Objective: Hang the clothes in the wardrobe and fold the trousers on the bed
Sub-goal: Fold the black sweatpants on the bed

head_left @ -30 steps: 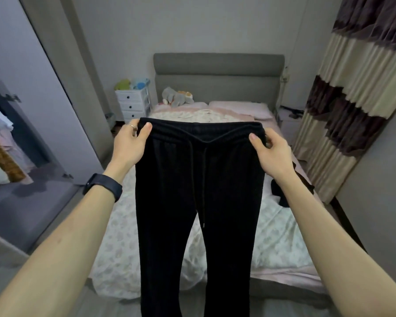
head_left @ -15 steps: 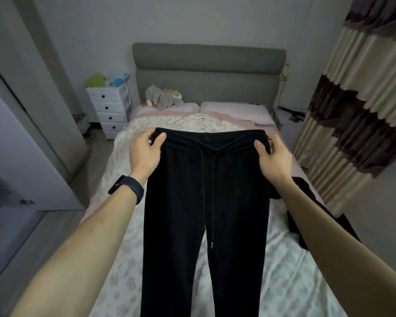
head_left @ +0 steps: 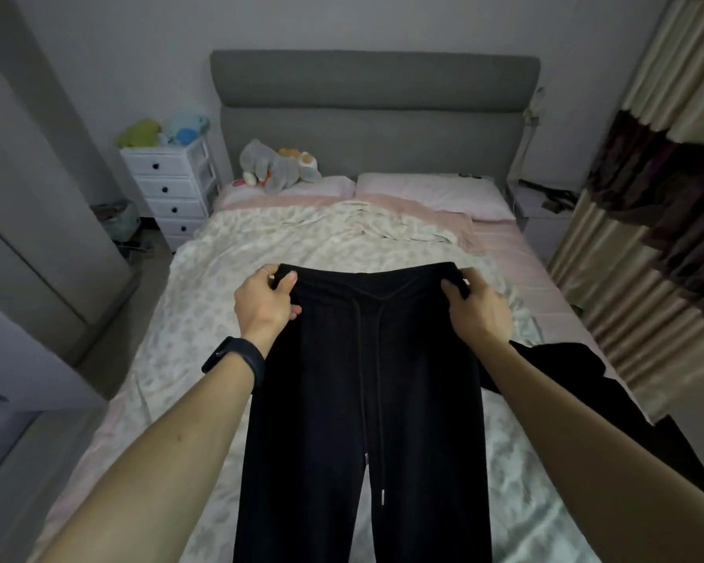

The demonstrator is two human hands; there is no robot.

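Left hand (head_left: 263, 304) and right hand (head_left: 478, 308) each pinch a waistband corner, fingers clamped, holding black trousers (head_left: 362, 420) spread over bed (head_left: 204, 278), likely for flat laying.

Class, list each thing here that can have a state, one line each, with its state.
Trousers: unfolded, held at the waistband over the bed.
Left hand: grips waistband.
Right hand: grips waistband.
Drawers: shut.
Quilt: rumpled.
Dark garment: lying unfolded on the bed.
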